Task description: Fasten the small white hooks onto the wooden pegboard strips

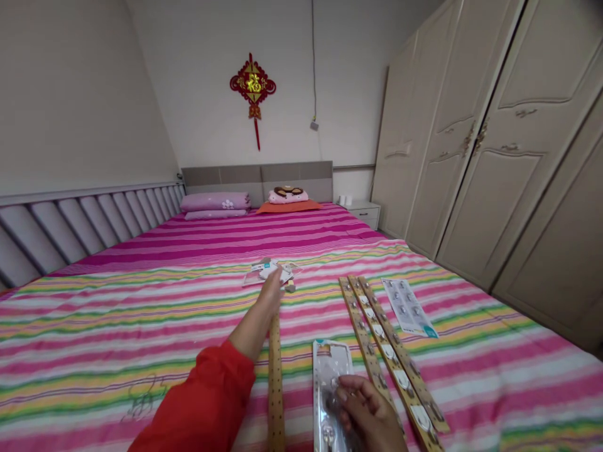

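My left hand [272,292], at the end of a red sleeve, reaches to the far end of a wooden strip with drilled holes [275,383]. Its fingertips are next to loose clear-and-white packaging [255,274]; I cannot tell whether they grip anything. My right hand [370,414] is curled over a clear blister pack [330,355], thumb and finger pinched close to a small shiny piece in it. A metal hook [328,433] shows in the pack's near end. Right of that hand lie three wooden strips [372,329], fitted with metal pieces, the middle one with white hooks [402,379].
Another flat pack of metal pieces [409,306] lies on the striped bedsheet [164,339], right of the strips. Pillows [217,202] and folded bedding are by the headboard [226,174]. A railing [85,220] runs along the left, a wardrobe [447,150] along the right.
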Action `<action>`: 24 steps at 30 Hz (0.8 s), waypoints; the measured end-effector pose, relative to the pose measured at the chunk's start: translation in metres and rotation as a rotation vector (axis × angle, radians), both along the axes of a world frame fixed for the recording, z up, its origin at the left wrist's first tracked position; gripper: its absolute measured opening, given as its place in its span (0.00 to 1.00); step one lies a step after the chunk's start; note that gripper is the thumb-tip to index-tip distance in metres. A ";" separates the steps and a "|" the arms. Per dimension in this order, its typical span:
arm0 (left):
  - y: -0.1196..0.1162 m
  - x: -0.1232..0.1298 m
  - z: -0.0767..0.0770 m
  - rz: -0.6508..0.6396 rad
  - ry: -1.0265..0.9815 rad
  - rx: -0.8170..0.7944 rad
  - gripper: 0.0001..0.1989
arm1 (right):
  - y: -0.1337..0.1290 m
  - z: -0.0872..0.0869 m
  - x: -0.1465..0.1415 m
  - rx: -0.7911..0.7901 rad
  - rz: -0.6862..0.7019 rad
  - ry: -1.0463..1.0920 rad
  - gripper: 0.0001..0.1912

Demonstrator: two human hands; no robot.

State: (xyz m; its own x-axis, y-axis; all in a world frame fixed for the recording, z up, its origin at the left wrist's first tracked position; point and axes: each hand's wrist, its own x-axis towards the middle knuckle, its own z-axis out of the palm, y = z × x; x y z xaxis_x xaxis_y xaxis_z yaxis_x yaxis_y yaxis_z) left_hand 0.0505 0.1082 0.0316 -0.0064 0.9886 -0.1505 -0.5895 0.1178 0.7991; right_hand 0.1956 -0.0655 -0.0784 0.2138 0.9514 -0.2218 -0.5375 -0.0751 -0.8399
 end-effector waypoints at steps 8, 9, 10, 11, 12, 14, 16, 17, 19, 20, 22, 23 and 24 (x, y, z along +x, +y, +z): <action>-0.130 0.005 -0.072 -0.218 0.139 -0.062 0.13 | -0.004 0.018 -0.009 0.053 -0.120 -0.138 0.18; -0.142 0.005 -0.076 -0.196 0.125 -0.081 0.15 | -0.006 0.019 -0.011 0.060 -0.114 -0.157 0.18; -0.152 0.006 -0.079 -0.187 0.106 -0.084 0.16 | -0.008 0.020 -0.014 0.067 -0.102 -0.177 0.18; -0.160 0.007 -0.080 -0.183 0.090 -0.079 0.16 | -0.010 0.021 -0.016 0.075 -0.084 -0.194 0.18; -0.166 0.008 -0.081 -0.179 0.082 -0.073 0.16 | -0.013 0.021 -0.019 0.085 -0.062 -0.205 0.18; -0.173 0.010 -0.080 -0.153 0.097 -0.062 0.16 | -0.018 0.020 -0.025 0.117 -0.014 -0.197 0.18; -0.177 0.009 -0.078 -0.085 0.155 -0.050 0.17 | -0.025 0.020 -0.032 0.161 0.026 -0.179 0.17; -0.179 0.008 -0.077 -0.046 0.191 -0.034 0.16 | -0.028 0.020 -0.035 0.184 0.032 -0.179 0.17; -0.182 0.003 -0.072 0.001 0.266 0.018 0.15 | -0.035 0.024 -0.039 0.224 0.021 -0.198 0.16; -0.185 0.001 -0.069 0.005 0.301 0.040 0.14 | -0.039 0.027 -0.040 0.233 0.006 -0.208 0.16; -0.190 -0.004 -0.063 -0.016 0.356 0.056 0.13 | -0.044 0.036 -0.039 0.231 -0.001 -0.208 0.17; -0.193 -0.006 -0.059 -0.035 0.377 0.063 0.13 | -0.045 0.040 -0.037 0.217 0.013 -0.206 0.18; -0.196 -0.008 -0.057 -0.057 0.397 0.077 0.13 | -0.047 0.045 -0.036 0.202 0.033 -0.211 0.19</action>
